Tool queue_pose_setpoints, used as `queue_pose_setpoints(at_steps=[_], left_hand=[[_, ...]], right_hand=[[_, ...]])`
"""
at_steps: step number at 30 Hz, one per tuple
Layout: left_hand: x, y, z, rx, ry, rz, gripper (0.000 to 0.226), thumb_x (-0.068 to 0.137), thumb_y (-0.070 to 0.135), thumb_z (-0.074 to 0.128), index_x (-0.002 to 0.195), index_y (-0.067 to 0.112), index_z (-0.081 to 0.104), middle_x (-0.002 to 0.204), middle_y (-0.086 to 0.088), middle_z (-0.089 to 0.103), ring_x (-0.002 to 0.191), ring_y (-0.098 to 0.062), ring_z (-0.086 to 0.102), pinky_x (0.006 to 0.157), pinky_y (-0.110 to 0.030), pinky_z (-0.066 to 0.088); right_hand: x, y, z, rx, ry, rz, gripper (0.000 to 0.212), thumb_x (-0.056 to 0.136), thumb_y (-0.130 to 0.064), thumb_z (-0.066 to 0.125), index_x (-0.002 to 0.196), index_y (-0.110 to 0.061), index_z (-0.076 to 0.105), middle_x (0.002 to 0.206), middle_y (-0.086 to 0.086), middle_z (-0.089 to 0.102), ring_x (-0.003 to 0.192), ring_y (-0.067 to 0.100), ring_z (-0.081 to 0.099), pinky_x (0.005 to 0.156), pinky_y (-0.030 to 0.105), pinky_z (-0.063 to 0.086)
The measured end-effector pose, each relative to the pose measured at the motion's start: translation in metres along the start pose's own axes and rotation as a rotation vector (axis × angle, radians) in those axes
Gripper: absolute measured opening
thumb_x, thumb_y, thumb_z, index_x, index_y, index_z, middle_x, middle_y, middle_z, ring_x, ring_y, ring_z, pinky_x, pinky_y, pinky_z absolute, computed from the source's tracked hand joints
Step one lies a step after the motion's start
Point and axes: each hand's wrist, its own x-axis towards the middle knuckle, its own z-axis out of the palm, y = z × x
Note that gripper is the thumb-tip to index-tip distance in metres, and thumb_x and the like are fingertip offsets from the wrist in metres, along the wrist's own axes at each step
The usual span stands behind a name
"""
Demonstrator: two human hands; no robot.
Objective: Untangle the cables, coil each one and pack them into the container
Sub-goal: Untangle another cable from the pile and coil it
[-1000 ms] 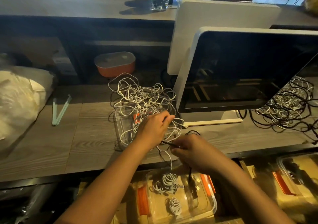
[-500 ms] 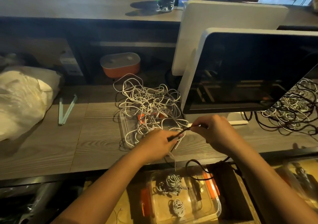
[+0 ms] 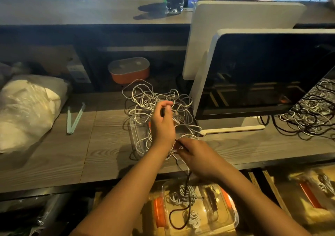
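Observation:
A tangle of white cables (image 3: 148, 99) lies on the wooden counter, partly over a clear tray (image 3: 137, 136). My left hand (image 3: 163, 125) is raised over the tangle, its fingers curled round the end of a black cable. My right hand (image 3: 195, 156) pinches the same black cable (image 3: 186, 208) near the left wrist; the cable's loose end hangs down off the counter edge. Below the counter stands a clear container (image 3: 230, 210) with orange latches, holding small coils of white cable (image 3: 183, 194).
A white-framed monitor (image 3: 268, 76) stands to the right of the tangle, with a second pile of black and white cables (image 3: 311, 112) beyond it. An orange box (image 3: 129, 70) sits behind. At left lie a white plastic bag (image 3: 25, 108) and a pale green strip (image 3: 75, 117). Another container (image 3: 317, 195) stands at lower right.
My left hand rose over the tangle with the black cable's end. My right hand came down and back from beside the monitor base to the left wrist, drawing the black cable along.

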Motion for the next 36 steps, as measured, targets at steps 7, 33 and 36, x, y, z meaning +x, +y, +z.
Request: queue_pose_setpoints(at_steps=[7,33,36], left_hand=[[0.009,-0.012,-0.004,0.885,-0.126,0.499,0.020,0.093,0.010,0.044,0.106,0.009,0.060,0.086,-0.005,0.062,0.068,-0.015,0.050,0.052,-0.022,0.027],[-0.020,0.006,-0.028,-0.390,-0.637,-0.297,0.031,0.095,0.005,0.036,0.116,0.014,0.057,0.117,0.000,0.065,0.121,-0.012,0.053,0.105,-0.031,0.039],[-0.016,0.013,-0.022,-0.637,-0.489,-0.330,0.023,0.096,0.010,0.036,0.104,0.011,0.057,0.080,-0.001,0.067,0.085,-0.014,0.066,0.091,-0.034,0.050]], right_hand=[[0.000,0.001,-0.021,-0.067,-0.015,0.083,0.021,0.095,-0.023,0.050,0.098,-0.015,0.069,0.088,0.004,0.067,0.080,0.016,0.059,0.074,0.035,0.049],[0.002,0.037,-0.010,0.611,0.310,0.238,0.030,0.089,-0.036,0.056,0.072,-0.013,0.062,0.056,-0.002,0.049,0.049,0.007,0.042,0.046,0.021,0.034],[0.002,0.019,0.006,0.702,0.157,0.197,0.036,0.094,-0.039,0.048,0.073,-0.010,0.056,0.058,0.001,0.043,0.049,0.012,0.038,0.046,0.024,0.031]])
